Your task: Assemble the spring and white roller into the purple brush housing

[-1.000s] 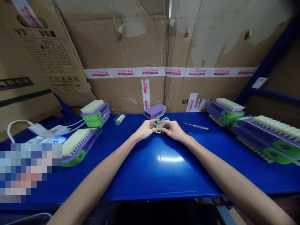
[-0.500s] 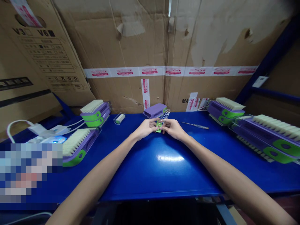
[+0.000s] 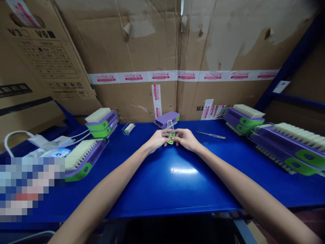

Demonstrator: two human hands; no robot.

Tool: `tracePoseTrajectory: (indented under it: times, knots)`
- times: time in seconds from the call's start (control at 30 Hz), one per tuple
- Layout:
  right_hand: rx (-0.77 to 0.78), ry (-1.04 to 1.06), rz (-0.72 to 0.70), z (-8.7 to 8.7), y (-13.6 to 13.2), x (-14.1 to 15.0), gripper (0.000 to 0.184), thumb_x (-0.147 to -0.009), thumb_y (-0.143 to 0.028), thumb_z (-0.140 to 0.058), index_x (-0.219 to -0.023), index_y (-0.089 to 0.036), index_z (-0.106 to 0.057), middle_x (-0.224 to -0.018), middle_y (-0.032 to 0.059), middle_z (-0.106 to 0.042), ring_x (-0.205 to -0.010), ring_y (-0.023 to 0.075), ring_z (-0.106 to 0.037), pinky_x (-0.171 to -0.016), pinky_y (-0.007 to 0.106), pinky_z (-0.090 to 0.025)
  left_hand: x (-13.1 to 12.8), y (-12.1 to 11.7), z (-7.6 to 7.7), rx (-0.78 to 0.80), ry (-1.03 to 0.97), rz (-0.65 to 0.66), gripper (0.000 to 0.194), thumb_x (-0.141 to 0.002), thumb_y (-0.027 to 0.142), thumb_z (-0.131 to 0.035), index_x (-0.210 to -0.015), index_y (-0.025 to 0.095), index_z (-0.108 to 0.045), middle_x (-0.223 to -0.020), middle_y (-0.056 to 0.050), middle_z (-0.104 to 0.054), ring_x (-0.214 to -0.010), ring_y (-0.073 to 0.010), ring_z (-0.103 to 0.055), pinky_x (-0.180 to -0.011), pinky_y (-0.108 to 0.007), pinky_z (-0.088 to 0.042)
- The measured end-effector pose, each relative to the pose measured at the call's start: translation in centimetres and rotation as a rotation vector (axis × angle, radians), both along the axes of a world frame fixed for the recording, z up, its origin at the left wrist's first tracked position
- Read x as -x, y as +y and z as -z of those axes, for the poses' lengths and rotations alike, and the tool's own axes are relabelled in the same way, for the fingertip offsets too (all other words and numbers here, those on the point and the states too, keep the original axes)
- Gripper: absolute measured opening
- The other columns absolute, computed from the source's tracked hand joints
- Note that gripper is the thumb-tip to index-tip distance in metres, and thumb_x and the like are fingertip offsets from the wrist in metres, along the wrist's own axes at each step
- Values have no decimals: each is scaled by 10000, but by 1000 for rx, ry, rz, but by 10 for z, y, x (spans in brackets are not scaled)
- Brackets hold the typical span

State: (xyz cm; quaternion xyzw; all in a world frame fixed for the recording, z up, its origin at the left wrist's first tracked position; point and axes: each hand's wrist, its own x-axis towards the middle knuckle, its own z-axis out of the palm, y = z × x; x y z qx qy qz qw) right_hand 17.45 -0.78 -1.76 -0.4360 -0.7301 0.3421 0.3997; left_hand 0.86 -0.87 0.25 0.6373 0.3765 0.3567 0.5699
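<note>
Between my two hands is a small green plastic piece with a silvery wire coil rising from it. My left hand pinches the green piece from the left, thumb on its near face. From the right, my right hand closes its fingers on the same piece. The coil points away from me, in front of a purple housing with a green end, which rests against the cardboard. A thin screwdriver with a clear handle lies to the right of my right hand.
On the blue table, purple-green brushes stand at the left, and stacked brushes at the right. A small clear case lies behind my left hand. A white power strip with cables sits far left. Cardboard walls the back.
The coil has swung from leaning right to nearly straight away from me, as the green piece turned in my fingers. Both hands stay in about the same place.
</note>
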Motion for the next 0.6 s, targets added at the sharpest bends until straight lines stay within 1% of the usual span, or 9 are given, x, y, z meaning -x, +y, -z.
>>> tracePoseTrajectory:
  times: [0.13,0.27,0.43,0.6]
  knots:
    - [-13,-46,17,0,1,0,319,-742,-245,-649,-1033,-116,-661,-536,0,-629,-489,136,-598,-535,228,-441,-1,-3,-4,70,4,-8,527,-645,99,-631,-1167,90,-562,-811,-65,-637,-519,-48,-463,-419,-181,-299]
    - [-23,-101,49,-4,0,2,339,-752,-266,-660,-1056,-116,-659,-534,9,-646,-507,139,-602,-529,221,-423,-3,-5,-6,137,-3,-26,516,-616,65,-612,-1128,114,-574,-758,-26,-602,-462,-26,-393,-389,-184,-214]
    - [-29,-143,68,-8,-2,4,315,-753,-198,-651,-1060,-129,-660,-529,-2,-648,-505,135,-606,-532,215,-415,-5,-4,-6,158,4,-63,513,-591,34,-570,-1097,123,-581,-749,-10,-580,-438,-16,-343,-389,-196,-147]
    - [-44,-187,73,-11,-4,5,288,-747,-165,-652,-1033,-139,-668,-537,-3,-653,-521,145,-624,-541,217,-419,-5,-5,-6,164,20,-83,527,-579,28,-568,-1096,126,-587,-777,-20,-587,-428,-12,-314,-391,-205,-128]
